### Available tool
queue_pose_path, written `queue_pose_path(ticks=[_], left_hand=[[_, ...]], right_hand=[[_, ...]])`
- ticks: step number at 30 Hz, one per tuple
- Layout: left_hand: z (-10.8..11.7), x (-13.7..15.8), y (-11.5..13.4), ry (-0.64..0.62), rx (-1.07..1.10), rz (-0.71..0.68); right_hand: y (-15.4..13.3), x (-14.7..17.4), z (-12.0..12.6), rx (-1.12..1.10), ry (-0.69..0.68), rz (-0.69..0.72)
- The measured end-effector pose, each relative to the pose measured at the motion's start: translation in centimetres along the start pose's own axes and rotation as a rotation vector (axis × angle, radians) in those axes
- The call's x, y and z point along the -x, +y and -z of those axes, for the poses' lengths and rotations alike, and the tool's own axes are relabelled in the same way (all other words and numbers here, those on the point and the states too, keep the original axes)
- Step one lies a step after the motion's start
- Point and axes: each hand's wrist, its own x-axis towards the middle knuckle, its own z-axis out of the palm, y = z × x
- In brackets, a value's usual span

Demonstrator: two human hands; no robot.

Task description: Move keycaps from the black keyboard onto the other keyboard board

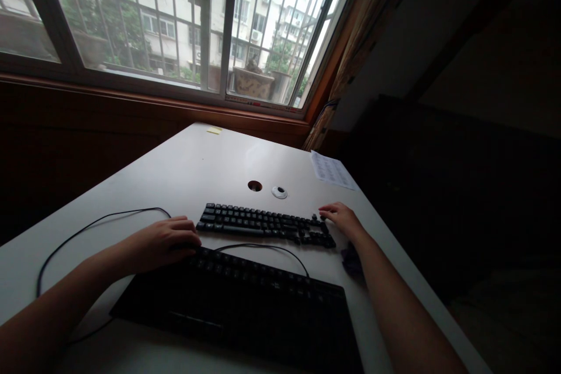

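A wide black keyboard (pixel 245 310) lies nearest me, its front part very dark. My left hand (pixel 177 238) is curled over its far left corner, thumb towards me. Beyond it, rows of black keycaps (pixel 258 220) are laid out in keyboard order on the white desk, uneven and gappy at their right end. My right hand (pixel 339 217) reaches to that end, its fingertips pinched together at a loose keycap (pixel 323 218); the grip is partly hidden. Under my right forearm lies a small dark heap (pixel 352 261), too dim to make out.
A black cable (pixel 94 222) loops across the left of the white desk (pixel 144 187). Further back are a round cable hole (pixel 255 186), a white ring-shaped cover (pixel 279 191), a printed sheet (pixel 332 169) and a yellow note (pixel 214 130). A barred window (pixel 175 29) stands behind.
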Motion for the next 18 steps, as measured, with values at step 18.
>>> queue_pose_path(ticks=[18], left_hand=[[0.1, 0.0, 0.1, 0.002, -0.005, -0.004]], right_hand=[[-2.0, -0.4, -1.5, 0.064, -0.044, 0.069]])
